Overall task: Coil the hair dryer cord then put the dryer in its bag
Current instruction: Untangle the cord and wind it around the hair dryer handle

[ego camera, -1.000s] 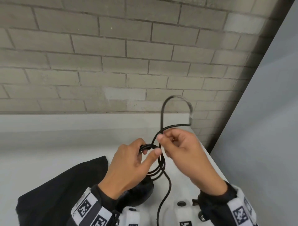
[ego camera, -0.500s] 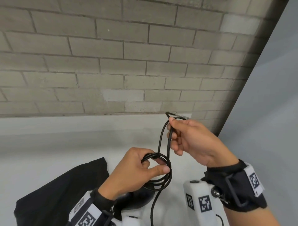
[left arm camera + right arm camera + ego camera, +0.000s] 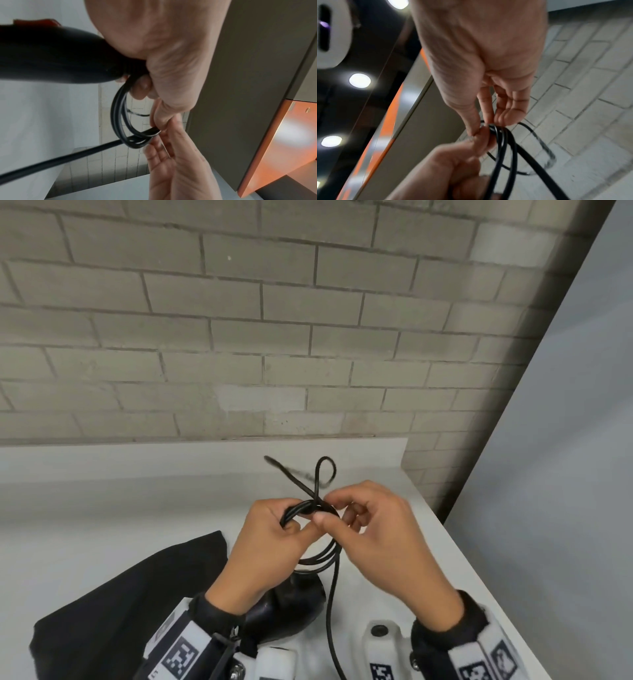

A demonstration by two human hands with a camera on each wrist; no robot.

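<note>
Head view shows the cord [image 3: 320, 556] partly coiled: several loops hang between both hands above the table [image 3: 102, 525], while 1 long strand runs down toward the bottom edge of the picture, so I judge the coiling is not finished. The left hand [image 3: 270, 546] curls its fingers around the loops, and the right hand [image 3: 383, 542] pinches a new small loop against them with thumb and forefinger. The dryer [image 3: 287, 607] lies just under the left wrist, outside the bag [image 3: 120, 604], which rests flat on the table. Bagging is not yet started.
</note>
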